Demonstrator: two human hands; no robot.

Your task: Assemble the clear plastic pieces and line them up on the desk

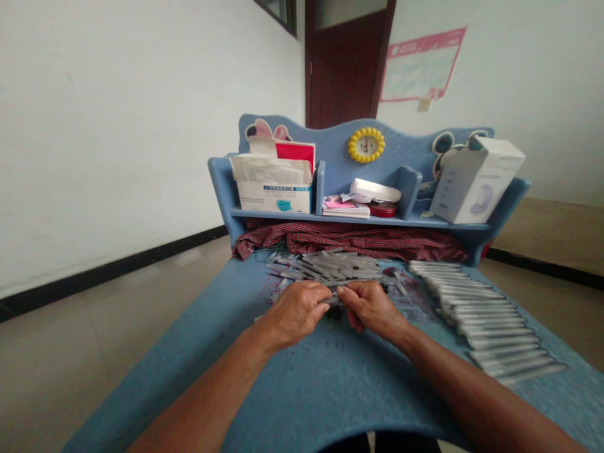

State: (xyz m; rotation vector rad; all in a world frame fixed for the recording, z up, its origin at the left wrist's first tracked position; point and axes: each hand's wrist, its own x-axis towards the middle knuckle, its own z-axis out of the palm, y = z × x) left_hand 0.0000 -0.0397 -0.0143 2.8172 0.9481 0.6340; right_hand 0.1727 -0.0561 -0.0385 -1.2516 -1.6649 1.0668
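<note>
Near the middle of the blue desk (292,396), toward its back edge, the person's two hands meet over the work. The left hand (299,308) is closed, thumb against fingers, and the right hand (370,308) pinches just beside it; between them they grip a slim grey piece (333,301), whose exact form is blurred and partly covered by the fingers. A small dark item (335,313) lies below the fingertips, too indistinct to name.

Just behind the hands, a loose pile of grey strips (335,264) spreads toward the back edge, the strips lying at various angles over one another. Dark purplish stains (306,343) mark the surface around the work. Along the right edge, slender pale tubes (491,318) lie side by side in a long row, running from near the back right corner toward the front.

A red checked cloth (349,239) lies bunched along the back edge, beneath a blue shelf unit (406,148). The left compartment holds a mask box (255,197); the middle one, papers (346,211), a white case (375,190) and a round red tin (383,210); the right one, a tilted white box (472,189). A yellow-rimmed clock (367,145) sits on the back panel.
</note>
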